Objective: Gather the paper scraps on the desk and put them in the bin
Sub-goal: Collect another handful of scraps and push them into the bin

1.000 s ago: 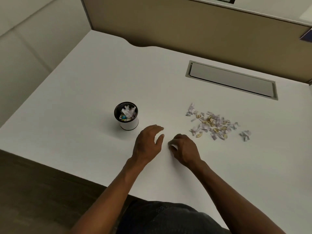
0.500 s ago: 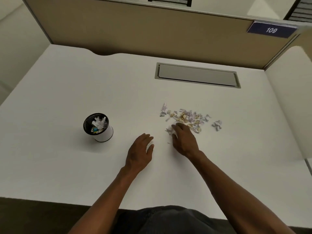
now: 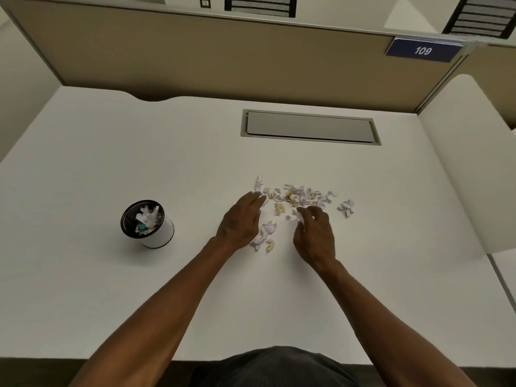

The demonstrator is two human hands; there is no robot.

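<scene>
Since a second ago, both hands have been brought up to the paper scraps (image 3: 300, 195) on the table (image 3: 111, 289), a small clump (image 3: 265, 234) lying between them. The left hand (image 3: 240, 222) is spread flat, and the right hand (image 3: 314, 233) is curled with a white scrap pinched in its fingers (image 3: 303, 212). Gathering is evidently under way, with the bin (image 3: 148, 223) well apart to the left.

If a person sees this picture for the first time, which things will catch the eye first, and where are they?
First, the heap of crumpled paper scraps in the middle of the white desk, with the left hand and right hand reaching into its near edge. Next, the small bin standing to the left, already holding some scraps. Behind, a blue sign reading 109 sits on the partition at upper right.
</scene>
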